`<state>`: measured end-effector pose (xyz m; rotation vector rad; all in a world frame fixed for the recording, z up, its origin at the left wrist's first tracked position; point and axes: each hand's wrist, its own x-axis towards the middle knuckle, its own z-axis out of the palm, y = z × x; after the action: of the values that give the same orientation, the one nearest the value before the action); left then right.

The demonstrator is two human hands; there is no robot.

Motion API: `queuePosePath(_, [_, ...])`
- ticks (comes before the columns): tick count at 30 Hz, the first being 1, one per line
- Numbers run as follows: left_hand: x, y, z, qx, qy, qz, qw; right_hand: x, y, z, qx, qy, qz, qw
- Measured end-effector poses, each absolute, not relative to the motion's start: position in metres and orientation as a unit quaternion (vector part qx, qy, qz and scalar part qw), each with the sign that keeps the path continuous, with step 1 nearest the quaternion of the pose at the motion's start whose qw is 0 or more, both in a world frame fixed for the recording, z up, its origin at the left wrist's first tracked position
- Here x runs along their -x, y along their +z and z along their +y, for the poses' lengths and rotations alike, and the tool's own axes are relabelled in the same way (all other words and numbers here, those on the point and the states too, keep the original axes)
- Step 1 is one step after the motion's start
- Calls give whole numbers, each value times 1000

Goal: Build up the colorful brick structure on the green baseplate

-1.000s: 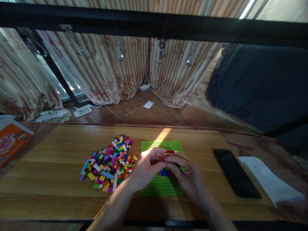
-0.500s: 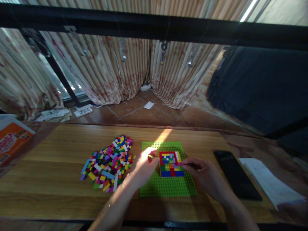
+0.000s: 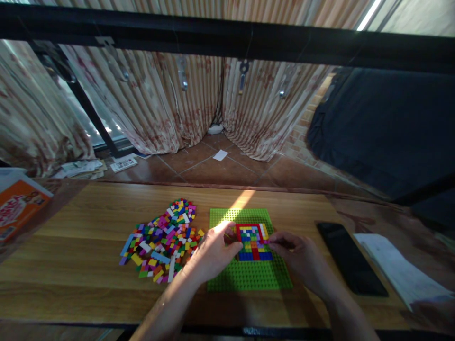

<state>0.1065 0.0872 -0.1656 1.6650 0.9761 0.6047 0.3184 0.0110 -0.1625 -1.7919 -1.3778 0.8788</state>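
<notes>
A green baseplate (image 3: 245, 280) lies on the wooden table (image 3: 88, 265). On it sits a flat panel of small coloured bricks (image 3: 253, 241) with a red border. My left hand (image 3: 213, 253) rests at the panel's left edge with its fingers curled; what they pinch is hidden. My right hand (image 3: 300, 258) is at the panel's right edge, thumb and forefinger pinched on a tiny magenta brick (image 3: 267, 242). A loose pile of many-coloured bricks (image 3: 161, 239) lies just left of my left hand.
A black phone (image 3: 350, 258) lies right of the baseplate, with a white notebook (image 3: 394, 270) beyond it. An orange box (image 3: 17, 208) sits at the table's far left edge. A black bar crosses overhead; curtains and a tiled floor are behind.
A second ago both hands met over the panel and hid it. They have since parted: the left to the panel's left edge, the right to its right edge, and the panel now shows.
</notes>
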Motion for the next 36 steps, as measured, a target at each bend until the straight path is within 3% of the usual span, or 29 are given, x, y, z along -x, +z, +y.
queuePosePath(17, [-106,-169,87,-724,211,448,480,-325,-169,14,674,401,-457,418])
queuePosePath(36, [-106,-174,84,-701,226,433,519,-314,-167,23,684,457,-343,455])
